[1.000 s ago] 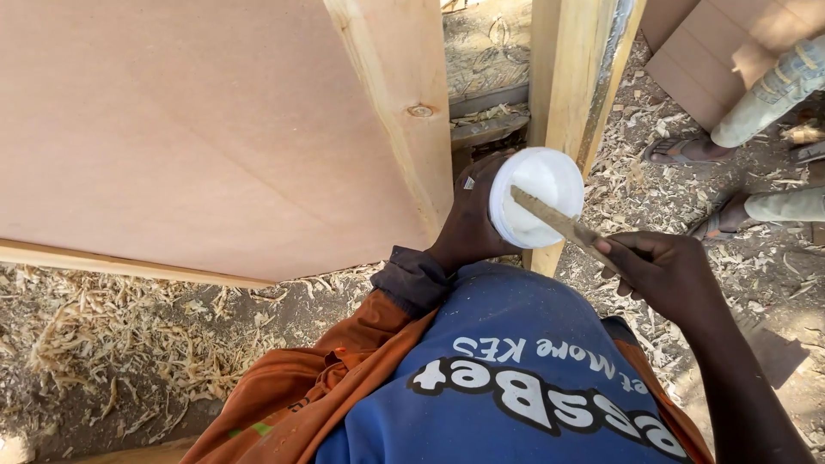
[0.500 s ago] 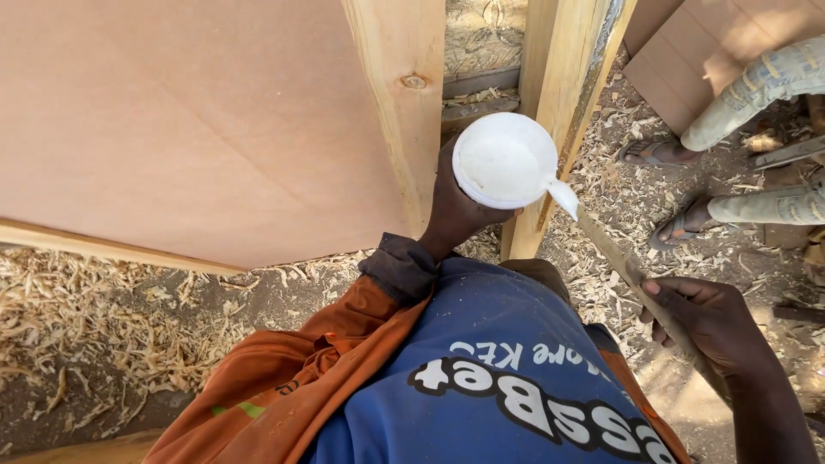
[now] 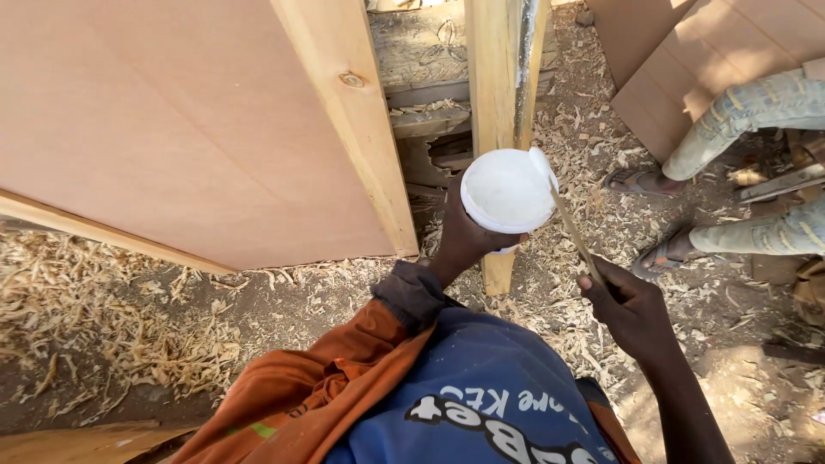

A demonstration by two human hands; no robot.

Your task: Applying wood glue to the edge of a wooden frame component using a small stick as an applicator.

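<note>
Gripping a thin wooden stick [image 3: 574,230] at its lower end, the right hand [image 3: 632,311] has its fingers folded tight around the wood. The stick goes up and to the left from this hand, and its tip, covered with white paste, touches the right rim of a round white tub [image 3: 507,191]. The left hand [image 3: 464,236] holds this tub from below and from the side, the fingers wrapped around its wall, so the open top faces the camera and shows white paste inside. Just behind the tub stands an upright wooden post [image 3: 491,77] with a white streak along its edge. To the left leans a big flat board [image 3: 172,120] with a pale timber frame. Wood shavings [image 3: 112,318] cover the ground, and another person's sandaled feet [image 3: 653,219] are at the right.
</note>
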